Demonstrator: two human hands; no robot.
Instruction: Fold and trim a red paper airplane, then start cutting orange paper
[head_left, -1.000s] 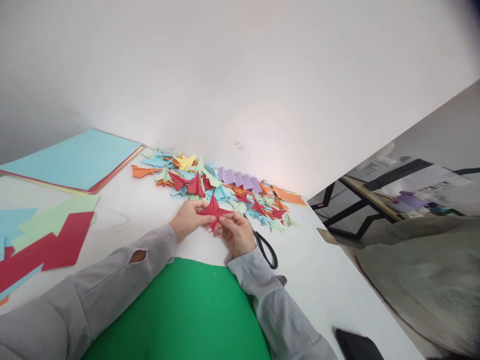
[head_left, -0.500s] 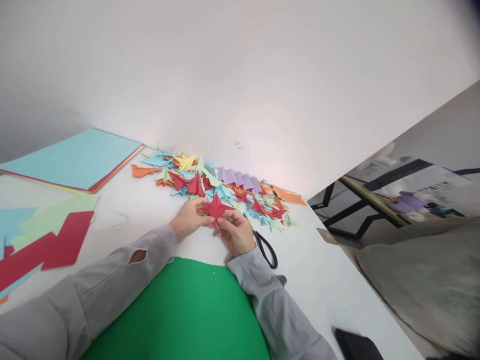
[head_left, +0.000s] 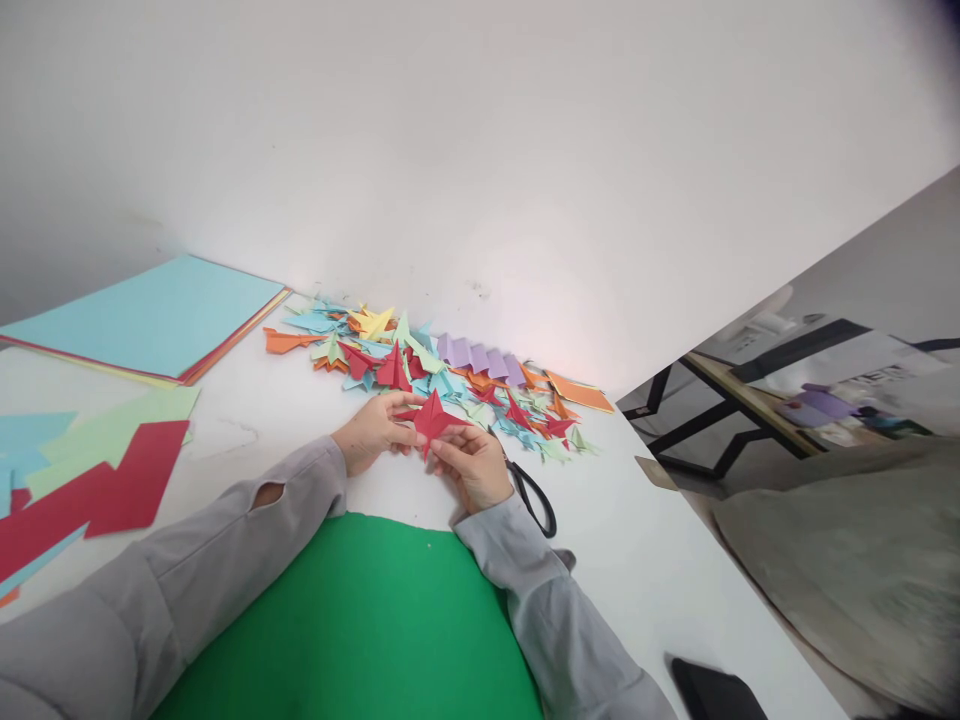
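Observation:
A small red folded paper figure (head_left: 433,420) with pointed tips is pinched between both my hands, just above the white table (head_left: 645,560). My left hand (head_left: 373,432) grips its left side with closed fingers. My right hand (head_left: 471,464) pinches its lower right edge. Both arms wear grey sleeves. Just beyond the hands lies a pile of folded paper figures (head_left: 420,370) in red, blue, green, yellow and orange.
Black scissors (head_left: 534,497) lie right of my right hand. A green sheet (head_left: 360,620) covers the near table. A stack of coloured paper, blue on top (head_left: 150,318), and loose red, green, blue sheets (head_left: 97,470) lie left. A dark object (head_left: 712,692) sits bottom right.
The red figure has turned slightly in my fingers and shifted a little up and right; my left hand's fingers have slid along its left edge. Everything else is still.

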